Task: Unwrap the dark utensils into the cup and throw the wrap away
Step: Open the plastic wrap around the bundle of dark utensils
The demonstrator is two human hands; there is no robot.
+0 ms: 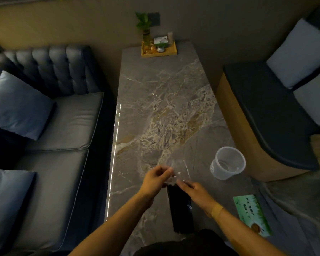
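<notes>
The desk (161, 100) was seen as polished, veined stone. The cup (227, 162) was translucent plastic, the wrap (175, 172) clear crinkled film over matt dark utensils (181, 209). The sofa (67, 117) looked like smooth leather, tufted.

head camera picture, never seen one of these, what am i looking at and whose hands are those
There is one picture, from a camera worn on a person's head, looking down at their own bare hands over a marble table. The left hand and the right hand pinch the clear wrap at the top of a bundle of dark utensils. An empty plastic cup stands to the right, a green card nearer, and a wooden tray at the far end.
</notes>
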